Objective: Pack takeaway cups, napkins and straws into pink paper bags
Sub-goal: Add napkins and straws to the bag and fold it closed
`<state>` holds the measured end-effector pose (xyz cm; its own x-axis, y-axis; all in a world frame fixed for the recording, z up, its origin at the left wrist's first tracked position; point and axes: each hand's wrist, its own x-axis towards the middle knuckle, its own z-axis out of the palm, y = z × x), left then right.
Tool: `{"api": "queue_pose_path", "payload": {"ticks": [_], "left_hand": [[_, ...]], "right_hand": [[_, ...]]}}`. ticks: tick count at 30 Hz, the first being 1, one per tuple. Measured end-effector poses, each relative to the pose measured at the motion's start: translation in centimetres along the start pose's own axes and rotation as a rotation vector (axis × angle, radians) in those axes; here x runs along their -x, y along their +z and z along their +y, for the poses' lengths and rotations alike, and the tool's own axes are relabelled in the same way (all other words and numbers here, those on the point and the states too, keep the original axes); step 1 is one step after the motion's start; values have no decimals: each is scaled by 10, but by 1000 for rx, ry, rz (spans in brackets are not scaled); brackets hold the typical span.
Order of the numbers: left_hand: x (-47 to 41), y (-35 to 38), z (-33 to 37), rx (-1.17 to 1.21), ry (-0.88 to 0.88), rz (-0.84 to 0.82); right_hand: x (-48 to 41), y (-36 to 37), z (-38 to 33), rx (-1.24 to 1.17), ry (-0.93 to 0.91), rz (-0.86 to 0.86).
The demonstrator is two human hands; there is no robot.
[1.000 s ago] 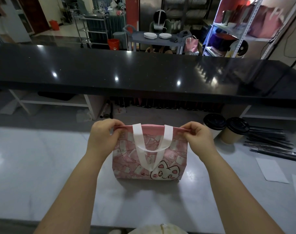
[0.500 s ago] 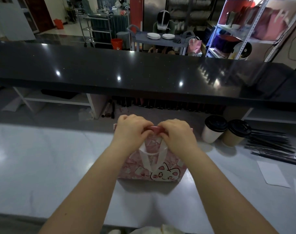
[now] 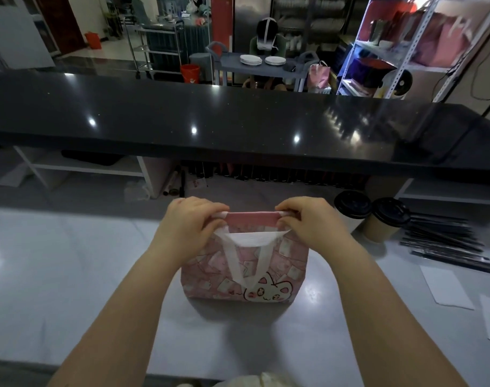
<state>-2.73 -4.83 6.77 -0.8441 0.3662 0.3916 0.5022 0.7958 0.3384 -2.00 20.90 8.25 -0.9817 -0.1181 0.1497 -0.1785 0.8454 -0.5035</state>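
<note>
On the pale worktop (image 3: 70, 275), at 6 o'clock from frame centre: pink bag (image 3: 280, 255) stands upright, base flat on the surface, cartoon animal print low on the near face. White handle (image 3: 262, 261) hangs down the near face.

L hand (image 3: 188, 227): at 10 o'clock of the bag, fingers curled over the top rim and pinching it together with a white handle strap.

R hand (image 3: 313, 224): at 2 o'clock of the bag, same grip, fingers curled over the rim. Hands are apart, with a strip of pink rim showing between them. Cannot tell whether the bag mouth is open or what is inside.

White cup (image 3: 347, 223), black lid, upright at 2 o'clock of the bag, just behind the R hand. Kraft cup (image 3: 378, 231), black lid, upright just beside it, to its 3 o'clock.

Straws (image 3: 445, 244): dark bundle lying flat at 3 o'clock of the bag, beside the kraft cup.

Napkins (image 3: 445, 286): flat white sheets at 4 o'clock of the bag, near the frame's R edge.

Black counter (image 3: 238, 121): raised, glossy, spans the view at 12 o'clock.
</note>
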Motion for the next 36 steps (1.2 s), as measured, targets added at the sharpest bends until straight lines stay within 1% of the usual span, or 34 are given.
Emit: {"api": "queue_pose_path", "payload": {"ticks": [3,6,8,9,11,13,15,17,21,24,26,27,29,32,34,36], "left_hand": [[-5,7,4,-41,-41,114],[-7,10,6,-62,-54,203],[-5,9,3,-91,6,245],[-2,8,0,-98,33,247],[4,4,-11,-70,33,214],[9,-1,-26,-7,-5,172],[11,-3,-36,27,-57,147],[6,-2,-37,1,-95,179],[-21,6,-25,-6,-142,332],[-39,9,-19,76,-207,363],[-39,11,-14,188,-226,373],[-34,14,-10,253,-224,396],[-14,21,3,384,-234,431],[28,43,25,511,-253,431],[55,60,36,525,-262,430],[75,78,46,450,-258,431]], "right_hand": [[-5,10,-8,140,-112,124],[-6,14,-5,92,-175,216],[-4,12,3,-67,-123,212],[-2,10,8,-165,-77,194],[2,3,22,-299,-6,150],[6,-1,33,-364,34,87],[7,2,37,-357,50,89],[5,8,34,-276,40,167],[5,13,27,-193,-13,372],[13,20,20,-94,-156,548],[20,33,10,-59,-219,593],[23,41,5,-78,-239,595],[25,55,-3,-189,-242,552],[29,68,-9,-455,-215,370],[32,70,-3,-583,-215,245],[38,72,14,-670,-196,190]]}}
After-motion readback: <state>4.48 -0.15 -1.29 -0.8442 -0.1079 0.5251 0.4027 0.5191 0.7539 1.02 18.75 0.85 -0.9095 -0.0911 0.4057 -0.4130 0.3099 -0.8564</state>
